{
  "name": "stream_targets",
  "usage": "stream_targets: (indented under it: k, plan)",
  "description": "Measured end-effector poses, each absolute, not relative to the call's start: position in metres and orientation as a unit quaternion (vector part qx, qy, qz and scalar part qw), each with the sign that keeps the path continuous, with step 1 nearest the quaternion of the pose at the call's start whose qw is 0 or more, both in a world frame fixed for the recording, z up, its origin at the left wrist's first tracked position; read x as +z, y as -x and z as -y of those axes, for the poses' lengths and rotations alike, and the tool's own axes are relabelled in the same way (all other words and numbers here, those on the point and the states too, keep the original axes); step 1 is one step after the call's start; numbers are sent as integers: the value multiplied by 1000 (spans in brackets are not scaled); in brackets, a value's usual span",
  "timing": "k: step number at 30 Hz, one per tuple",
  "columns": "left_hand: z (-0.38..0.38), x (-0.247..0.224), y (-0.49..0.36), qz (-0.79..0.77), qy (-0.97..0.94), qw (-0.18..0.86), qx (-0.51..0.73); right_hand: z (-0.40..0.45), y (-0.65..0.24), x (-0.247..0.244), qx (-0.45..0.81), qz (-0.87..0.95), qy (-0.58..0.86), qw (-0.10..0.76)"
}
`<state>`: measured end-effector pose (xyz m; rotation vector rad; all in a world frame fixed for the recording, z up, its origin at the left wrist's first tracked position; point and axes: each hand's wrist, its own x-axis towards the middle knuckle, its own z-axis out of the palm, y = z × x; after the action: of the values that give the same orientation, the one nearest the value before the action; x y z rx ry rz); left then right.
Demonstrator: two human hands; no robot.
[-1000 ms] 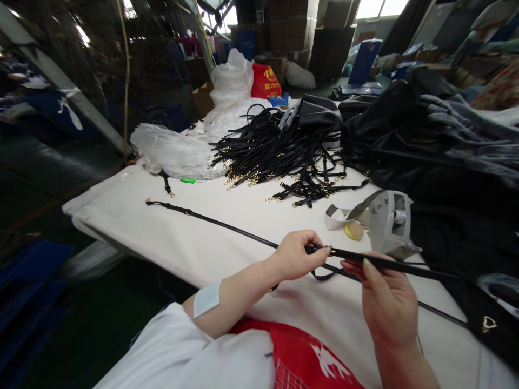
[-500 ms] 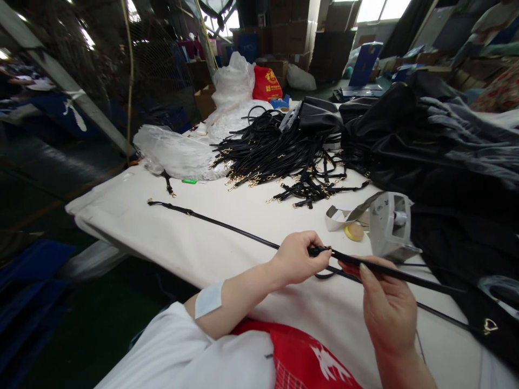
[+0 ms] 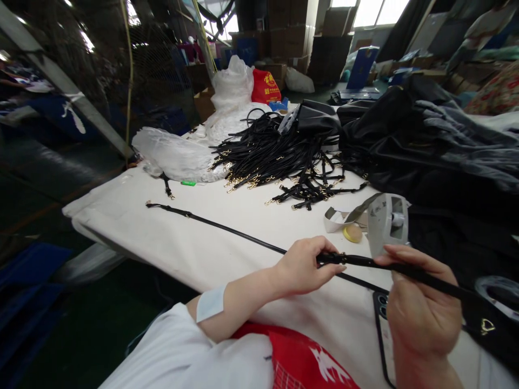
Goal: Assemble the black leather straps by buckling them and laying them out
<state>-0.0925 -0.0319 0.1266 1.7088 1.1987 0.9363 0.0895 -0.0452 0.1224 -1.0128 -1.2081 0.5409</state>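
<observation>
1. The left hand (image 3: pixel 304 267) is pinching a black strap (image 3: pixel 359 260) beside its small gold buckle (image 3: pixel 344 258), with thumb and fingers closed on it.
2. The right hand (image 3: pixel 425 305) is gripping the same strap farther to the right, its digits closing around it and the band running on past the hand.
3. Compared with half a second ago, the right hand is sitting farther right and is turned differently: one digit is now stretching along the strap's upper side, pointing toward the left hand. The left hand is sitting slightly farther right too.
4. A phone (image 3: pixel 385 343) is now showing beside the right wrist; before, the hand and forearm were mostly covering it.
5. The left forearm, wearing a pale blue patch (image 3: pixel 211 303), is reaching diagonally up and right; the right forearm is rising from the bottom edge.
6. The held strap is hanging above the near side of a white-covered table (image 3: pixel 194 259). A long, thin black strap (image 3: pixel 235 232) is lying diagonally across the cover, passing behind the left hand.
7. Beyond the hands, a white plastic device (image 3: pixel 383 224) is standing near a pile of black straps (image 3: pixel 267 143) with gold clips.
</observation>
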Motion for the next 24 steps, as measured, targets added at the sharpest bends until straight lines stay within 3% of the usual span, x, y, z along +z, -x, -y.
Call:
stream_targets:
  k: [9, 19, 24]
  plan:
    - [35, 127, 95, -409, -683, 437, 418, 37, -105, 117, 188, 762, 475, 398]
    - [35, 123, 91, -409, -740, 396, 357, 32, -107, 121, 231, 816, 414, 330]
    - [40, 118, 86, -405, -767, 366, 338, 38, -106, 122, 282, 810, 375, 350]
